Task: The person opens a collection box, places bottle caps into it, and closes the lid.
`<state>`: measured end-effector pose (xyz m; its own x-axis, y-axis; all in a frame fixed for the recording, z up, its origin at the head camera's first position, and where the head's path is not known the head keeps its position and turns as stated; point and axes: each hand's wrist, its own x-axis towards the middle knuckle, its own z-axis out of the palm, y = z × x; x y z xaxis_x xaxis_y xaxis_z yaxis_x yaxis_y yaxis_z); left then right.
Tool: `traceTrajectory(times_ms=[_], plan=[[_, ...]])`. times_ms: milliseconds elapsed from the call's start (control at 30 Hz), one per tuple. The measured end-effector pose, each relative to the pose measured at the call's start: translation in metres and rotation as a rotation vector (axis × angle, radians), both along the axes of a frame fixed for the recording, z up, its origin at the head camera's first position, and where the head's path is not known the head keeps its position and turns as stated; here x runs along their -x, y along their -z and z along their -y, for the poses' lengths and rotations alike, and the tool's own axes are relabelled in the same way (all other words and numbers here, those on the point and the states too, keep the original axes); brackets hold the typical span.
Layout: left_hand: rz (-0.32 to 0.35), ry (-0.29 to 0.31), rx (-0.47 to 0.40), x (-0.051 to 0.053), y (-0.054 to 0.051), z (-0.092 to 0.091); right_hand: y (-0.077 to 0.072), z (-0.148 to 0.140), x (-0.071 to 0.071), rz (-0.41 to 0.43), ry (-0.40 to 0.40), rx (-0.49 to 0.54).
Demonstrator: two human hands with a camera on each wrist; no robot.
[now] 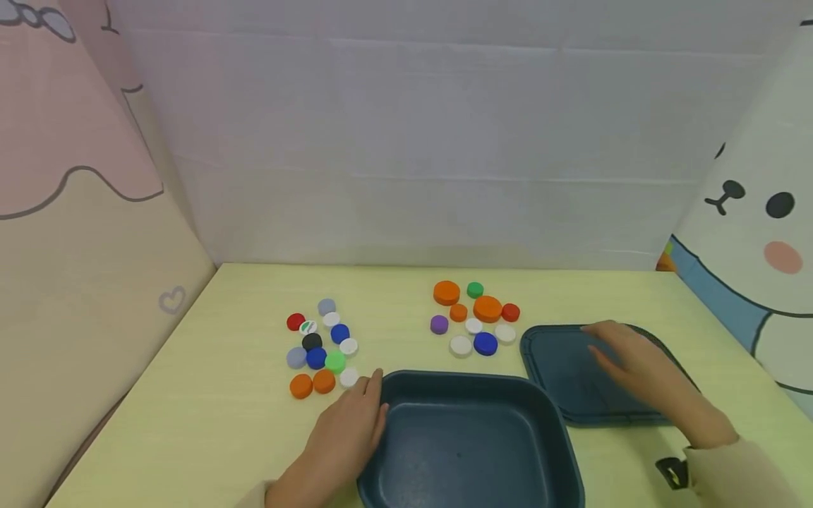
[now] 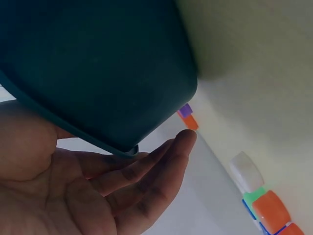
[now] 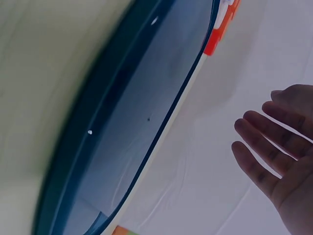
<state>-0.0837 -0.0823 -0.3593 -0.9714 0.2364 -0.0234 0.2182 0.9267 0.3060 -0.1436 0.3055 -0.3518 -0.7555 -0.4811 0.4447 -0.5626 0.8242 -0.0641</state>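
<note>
A deep dark blue tub (image 1: 466, 448) stands at the front middle of the table. My left hand (image 1: 346, 427) rests at its left rim near the far corner, thumb along the rim. The left wrist view shows that hand's fingers (image 2: 161, 196) nearly straight outside the tub wall (image 2: 98, 73); its thumb tip is hidden there. To the right lies a shallow dark blue tray (image 1: 584, 381). Above it is my right hand (image 1: 641, 363), holding nothing. In the right wrist view, the right hand (image 3: 288, 156) has its fingers spread, apart from the tray (image 3: 142, 112).
Left of centre lies a group of coloured bottle caps, including an orange cap (image 1: 301, 386) and a black cap (image 1: 312, 342). Farther back, another group includes a large orange cap (image 1: 487, 308) and a blue cap (image 1: 485, 343). A pale fabric wall (image 1: 406, 155) stands behind the table.
</note>
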Motion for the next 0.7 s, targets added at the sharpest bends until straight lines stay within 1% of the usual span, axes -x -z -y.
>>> traceTrajectory(times_ms=[133,200,267,467,700], plan=[[-0.071,0.008,0.002,-0.005,0.004,0.001,0.0,0.011,0.005,0.034,0.021,-0.025],[-0.089,0.005,0.004,-0.006,0.006,0.001,-0.001,0.015,0.007,0.038,0.024,-0.032],[-0.09,-0.003,0.002,-0.007,0.007,0.001,-0.001,0.019,0.01,0.031,0.023,-0.038],[-0.039,-0.019,-0.001,-0.008,0.006,0.001,-0.004,0.029,0.02,0.051,0.008,-0.049],[-0.045,-0.013,0.065,-0.011,0.005,0.0,-0.007,0.041,0.036,0.121,0.022,-0.093]])
